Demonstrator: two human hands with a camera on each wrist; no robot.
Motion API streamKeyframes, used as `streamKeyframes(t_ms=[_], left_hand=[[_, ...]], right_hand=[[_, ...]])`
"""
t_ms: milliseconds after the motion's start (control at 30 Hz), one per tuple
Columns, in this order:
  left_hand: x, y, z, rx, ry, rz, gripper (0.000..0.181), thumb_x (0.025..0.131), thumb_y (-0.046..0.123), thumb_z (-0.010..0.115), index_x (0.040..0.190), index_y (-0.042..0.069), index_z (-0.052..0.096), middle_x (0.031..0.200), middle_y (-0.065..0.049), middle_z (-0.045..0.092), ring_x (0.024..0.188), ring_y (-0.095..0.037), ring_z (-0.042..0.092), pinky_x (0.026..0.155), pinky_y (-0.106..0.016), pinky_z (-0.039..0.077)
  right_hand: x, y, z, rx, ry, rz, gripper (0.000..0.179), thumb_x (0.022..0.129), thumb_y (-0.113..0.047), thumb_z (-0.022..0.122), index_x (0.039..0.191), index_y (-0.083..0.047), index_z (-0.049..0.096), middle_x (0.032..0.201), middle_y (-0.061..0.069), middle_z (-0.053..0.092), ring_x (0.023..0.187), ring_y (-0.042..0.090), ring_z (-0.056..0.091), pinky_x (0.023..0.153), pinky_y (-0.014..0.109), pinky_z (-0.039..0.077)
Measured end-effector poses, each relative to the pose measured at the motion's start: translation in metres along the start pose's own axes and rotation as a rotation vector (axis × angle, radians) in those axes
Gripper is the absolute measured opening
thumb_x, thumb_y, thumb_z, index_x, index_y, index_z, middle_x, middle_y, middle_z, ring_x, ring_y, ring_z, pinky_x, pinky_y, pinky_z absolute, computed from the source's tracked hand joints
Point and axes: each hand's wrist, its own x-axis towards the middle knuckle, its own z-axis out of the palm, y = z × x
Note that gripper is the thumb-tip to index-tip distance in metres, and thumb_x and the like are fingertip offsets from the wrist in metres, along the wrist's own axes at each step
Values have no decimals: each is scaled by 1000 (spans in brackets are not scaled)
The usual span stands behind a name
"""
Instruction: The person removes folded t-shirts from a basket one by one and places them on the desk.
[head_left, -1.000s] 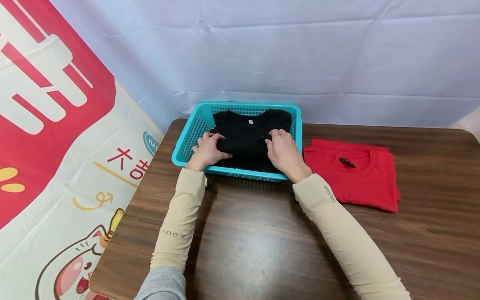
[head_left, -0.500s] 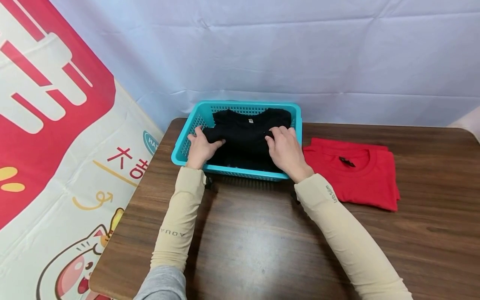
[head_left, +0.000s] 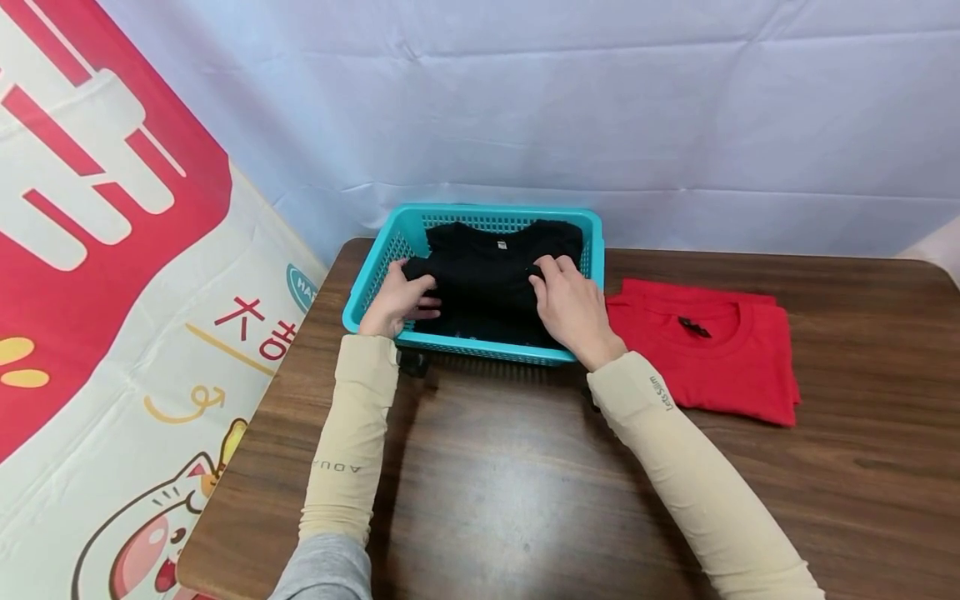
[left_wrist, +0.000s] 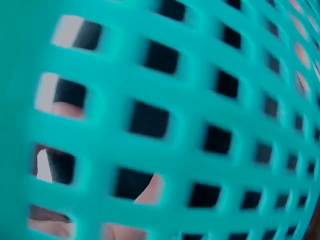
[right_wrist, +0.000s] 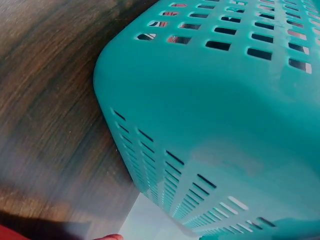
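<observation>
A black T-shirt point(head_left: 487, 275) lies folded in a turquoise plastic basket point(head_left: 487, 345), its neckline with a small white label towards the back. My left hand point(head_left: 397, 300) is at the shirt's left side, inside the basket, with a corner of the cloth between thumb and finger. At the right side, my right hand point(head_left: 572, 307) pinches the cloth, fingertips bent down and partly hidden. In the left wrist view the basket's perforated wall point(left_wrist: 107, 107) fills the picture, with bits of skin and dark cloth behind its holes. The right wrist view shows the basket's outer corner point(right_wrist: 175, 95).
Folded red T-shirts point(head_left: 720, 358) lie on the brown wooden table point(head_left: 487, 500), close against the basket's right side. A pale cloth point(head_left: 525, 108) hangs behind the table. On the left a printed red and white banner point(head_left: 127, 333) runs along the table's edge.
My left hand has shifted left to the shirt's left edge, then turned slightly and drawn back. The shirt's left corner has spread outwards. My right hand has stayed nearly in place.
</observation>
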Motion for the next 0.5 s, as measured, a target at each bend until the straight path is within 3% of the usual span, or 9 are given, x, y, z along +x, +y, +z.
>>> streamKeyframes(t_ms=[67, 133, 167, 200, 233, 300, 367, 500], left_hand=[[0, 0, -2, -60, -9, -13, 78, 95, 4, 42, 156, 18, -5, 156, -18, 22, 119, -40, 57, 91, -44, 54], [-2, 0, -3, -102, -4, -19, 56, 93, -1, 33, 148, 5, 24, 160, -11, 11, 121, -39, 55, 92, -44, 54], [-2, 1, -4, -125, 1, -20, 42, 92, -2, 30, 133, 0, 39, 161, -7, 8, 122, -40, 54, 93, -45, 53], [-2, 1, -4, -151, 8, -21, 27, 91, -2, 29, 112, 0, 47, 161, -7, 10, 122, -42, 53, 93, -46, 52], [-2, 1, -4, -176, 17, -22, 18, 90, -2, 28, 96, 3, 45, 159, -8, 15, 122, -43, 53, 94, -48, 52], [-2, 2, -4, -227, 48, -25, 10, 89, 3, 31, 82, 9, 35, 151, -10, 31, 117, -45, 54, 94, -51, 51], [-2, 3, -4, -246, 67, -28, 9, 92, 11, 35, 94, 9, 44, 138, -12, 44, 109, -43, 57, 95, -52, 50], [-1, 4, -3, -161, 84, -36, 35, 98, 28, 48, 126, 7, 51, 109, -10, 57, 88, -29, 62, 96, -50, 50]], right_hand=[[0, 0, 0, 10, -3, -10, 34, 102, -27, 46, 128, -7, 54, 124, 16, 56, 74, 28, 61, 68, 44, 54], [0, 1, 0, 27, -13, -19, 34, 102, -27, 47, 127, -6, 55, 124, 16, 56, 75, 28, 61, 69, 44, 54], [0, 1, 0, 38, -20, -20, 34, 102, -27, 47, 126, -5, 56, 124, 16, 55, 77, 28, 61, 70, 44, 54], [0, 1, 0, 47, -28, -20, 34, 101, -28, 48, 125, -4, 57, 124, 16, 55, 79, 28, 61, 72, 44, 55], [0, 1, 0, 59, -38, -19, 35, 100, -28, 49, 123, -3, 58, 124, 15, 55, 82, 28, 61, 75, 44, 55], [0, 1, 0, 81, -56, -15, 35, 98, -28, 52, 120, -1, 59, 124, 15, 55, 89, 28, 61, 81, 45, 54], [0, 1, -1, 96, -70, -19, 35, 97, -27, 53, 117, 0, 60, 124, 15, 55, 94, 28, 60, 86, 45, 53], [0, 2, -1, 142, -73, -52, 31, 96, -26, 55, 113, -1, 60, 123, 12, 54, 96, 26, 58, 89, 44, 51]])
